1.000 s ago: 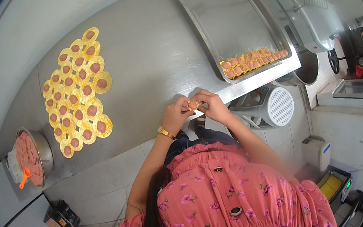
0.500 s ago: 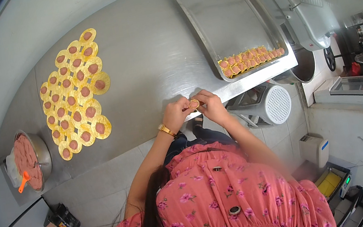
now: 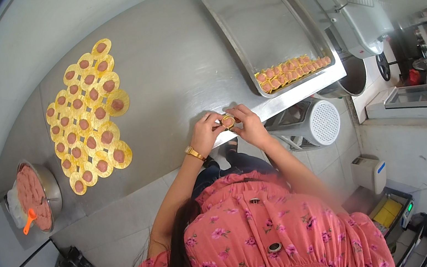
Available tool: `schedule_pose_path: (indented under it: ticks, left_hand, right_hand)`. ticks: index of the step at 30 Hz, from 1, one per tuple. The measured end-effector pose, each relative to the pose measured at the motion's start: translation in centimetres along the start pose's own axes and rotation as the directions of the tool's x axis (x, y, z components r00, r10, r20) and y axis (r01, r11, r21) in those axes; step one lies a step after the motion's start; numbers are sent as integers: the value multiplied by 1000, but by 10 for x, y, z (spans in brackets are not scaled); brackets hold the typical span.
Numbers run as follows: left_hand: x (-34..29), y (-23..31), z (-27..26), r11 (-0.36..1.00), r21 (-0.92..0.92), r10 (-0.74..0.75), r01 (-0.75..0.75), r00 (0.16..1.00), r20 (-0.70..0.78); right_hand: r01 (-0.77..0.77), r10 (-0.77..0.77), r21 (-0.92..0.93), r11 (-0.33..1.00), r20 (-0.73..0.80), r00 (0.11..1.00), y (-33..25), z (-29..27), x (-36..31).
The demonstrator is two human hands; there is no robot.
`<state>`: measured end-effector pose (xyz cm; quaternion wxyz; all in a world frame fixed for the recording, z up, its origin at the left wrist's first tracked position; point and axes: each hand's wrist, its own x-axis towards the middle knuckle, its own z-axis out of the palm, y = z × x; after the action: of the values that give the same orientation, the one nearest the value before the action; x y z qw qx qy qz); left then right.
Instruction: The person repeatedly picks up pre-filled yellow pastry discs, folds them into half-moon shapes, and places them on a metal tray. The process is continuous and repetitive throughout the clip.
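Observation:
Over the near edge of the steel table, a small dumpling (image 3: 228,122) with a yellow wrapper and pink meat filling is pinched between my two hands. My left hand (image 3: 206,133) grips it from the left, fingers curled. From the right, the fingers of my right hand (image 3: 249,126) close round its other side. Several round yellow wrappers (image 3: 117,103) lie in overlapping rows at the left, each with a blob of pink meat on it. A metal tray (image 3: 244,61) at the far right holds rows of finished-looking dumplings (image 3: 293,71) along its near end.
A steel bowl (image 3: 54,192) of pink ground meat (image 3: 32,190) stands at the table's left end, with an orange scoop (image 3: 30,219) in it. A white stool (image 3: 323,122) is beside the table at the right. A white machine (image 3: 343,18) stands beyond the tray.
The dumpling's round top faces up more openly between my fingers. Both hands stay almost in place, and the view has shifted slightly.

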<state>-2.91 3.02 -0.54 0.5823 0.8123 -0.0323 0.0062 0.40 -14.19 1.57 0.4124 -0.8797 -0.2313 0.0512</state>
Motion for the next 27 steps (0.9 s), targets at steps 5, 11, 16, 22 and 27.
schedule_pose_path:
  ticks: [5,11,16,22,27]
  left_hand:
    - [5,-3,-1,1000,-15,-27,27,1000,4]
    - [12,-3,0,995,-26,-92,91,996,-2]
    - [8,9,9,990,-40,-139,136,987,-77]
    - [31,72,38,950,-31,-313,312,947,-72]
    - [99,129,91,974,-6,-227,227,971,-81]
  right_hand:
    - [-42,36,93,995,65,997,-1,-1,6]
    - [56,-63,52,997,157,986,2,-10,23]
    - [152,-171,114,982,175,970,8,-24,36]
    - [120,-198,249,961,319,927,23,-91,54]
    - [199,-244,174,964,294,924,82,-200,83]
